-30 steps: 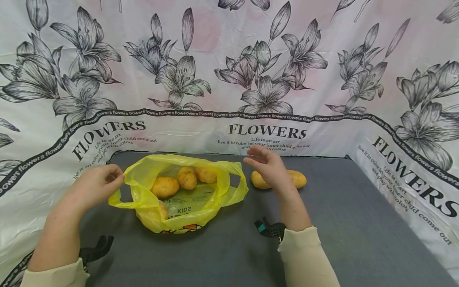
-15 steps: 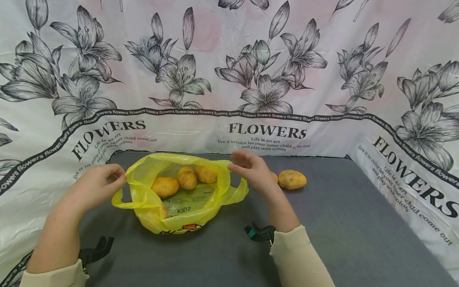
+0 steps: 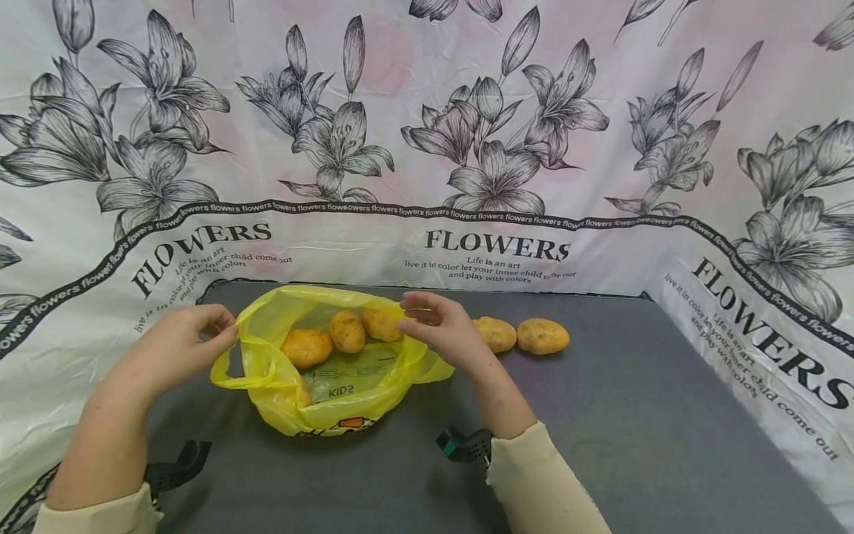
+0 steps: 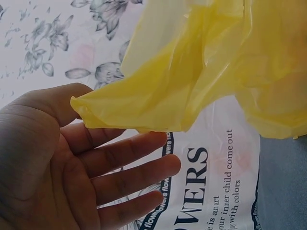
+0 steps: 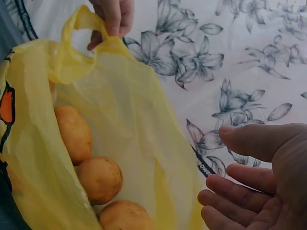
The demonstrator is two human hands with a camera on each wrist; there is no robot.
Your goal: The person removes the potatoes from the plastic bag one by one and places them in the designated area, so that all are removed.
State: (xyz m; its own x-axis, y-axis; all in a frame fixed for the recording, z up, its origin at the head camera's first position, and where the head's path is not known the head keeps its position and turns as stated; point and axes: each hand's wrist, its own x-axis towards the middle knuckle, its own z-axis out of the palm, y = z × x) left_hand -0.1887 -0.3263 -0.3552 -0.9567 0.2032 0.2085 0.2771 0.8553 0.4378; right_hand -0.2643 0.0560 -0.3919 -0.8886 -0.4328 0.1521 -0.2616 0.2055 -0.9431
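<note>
A yellow plastic bag [image 3: 273,404] with handles stands on the table, its mouth spread toward me. Several potatoes [image 3: 307,348] lie inside, one partly hidden behind the near left wall. My left hand [image 3: 180,343] pinches the bag's left edge between thumb and index finger; in the left wrist view the other fingers are spread loosely below the film. At the bag's right side hovers my right hand [image 3: 443,330], thumb apart from the fingers and nothing gripped. From the right wrist, this hand [image 5: 259,177] appears beside the bag's wall, palm showing; whether it touches the plastic is unclear.
Two loose potatoes, a left one [image 3: 497,335] and a right one [image 3: 543,337], lie side by side on the grey table [image 3: 634,415], right of the bag. A flower-printed curtain [image 3: 373,245] borders the table at the back and sides.
My right hand has moved left from over the loose potatoes to the bag's right edge, uncovering both potatoes. The left hand keeps its pinch, almost still.
</note>
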